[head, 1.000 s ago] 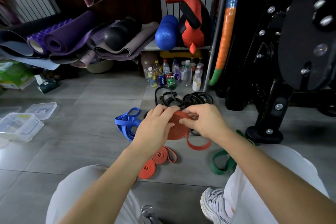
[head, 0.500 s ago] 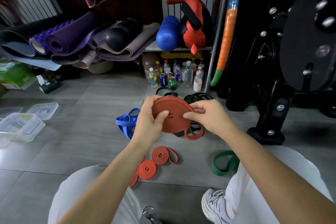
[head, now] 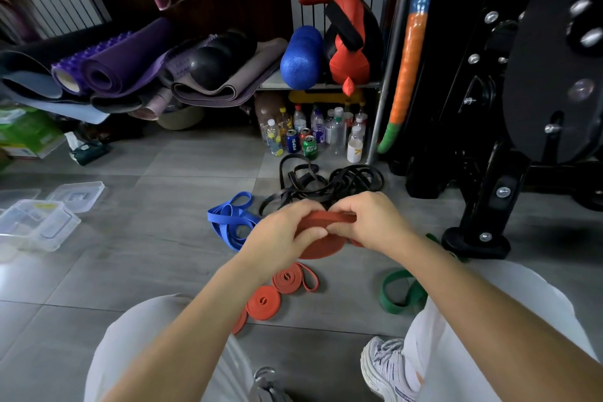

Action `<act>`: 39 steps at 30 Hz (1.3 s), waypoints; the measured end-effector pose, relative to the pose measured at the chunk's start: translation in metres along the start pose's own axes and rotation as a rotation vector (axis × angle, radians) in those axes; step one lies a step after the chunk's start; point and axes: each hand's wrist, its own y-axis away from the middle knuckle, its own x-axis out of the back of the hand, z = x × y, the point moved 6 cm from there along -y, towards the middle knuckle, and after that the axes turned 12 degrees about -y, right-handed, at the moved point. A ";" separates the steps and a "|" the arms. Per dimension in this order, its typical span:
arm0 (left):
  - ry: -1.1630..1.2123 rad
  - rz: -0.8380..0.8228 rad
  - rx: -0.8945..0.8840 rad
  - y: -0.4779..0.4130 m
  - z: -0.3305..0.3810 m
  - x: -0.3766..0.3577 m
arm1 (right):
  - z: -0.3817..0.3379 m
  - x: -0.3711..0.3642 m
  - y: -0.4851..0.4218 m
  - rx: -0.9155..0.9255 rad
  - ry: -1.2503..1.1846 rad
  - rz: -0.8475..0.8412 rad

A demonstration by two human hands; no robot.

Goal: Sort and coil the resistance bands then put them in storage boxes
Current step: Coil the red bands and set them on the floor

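Red band (head: 322,246) is held above the floor (head: 146,238); your left hand (head: 282,233) and right hand (head: 370,222) both pinch its coil. It seems you are coiling; next, wind the loose end in tightly.

1. Orange bands (head: 321,246): four total, three coiled on the floor (head: 130,238) plus one held.
2. Green band (head: 396,303): just one.
3. Soda cans (head: 309,147): three.
4. Black bands (head: 346,179), blue bands (head: 228,217): tangled, can't count.
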 end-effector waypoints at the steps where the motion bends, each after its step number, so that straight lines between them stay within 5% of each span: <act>1: 0.007 -0.022 -0.007 0.000 0.001 -0.003 | -0.001 0.000 0.000 0.005 0.010 -0.012; 16: 0.029 -0.087 -0.006 0.002 0.002 -0.005 | -0.001 -0.001 0.001 0.039 -0.025 -0.012; 27: 0.328 0.101 0.189 -0.005 -0.017 0.022 | 0.005 0.021 -0.003 -0.085 -0.742 0.108; 39: 0.617 0.257 0.275 0.001 -0.024 0.033 | -0.004 0.027 0.001 0.069 -0.804 0.240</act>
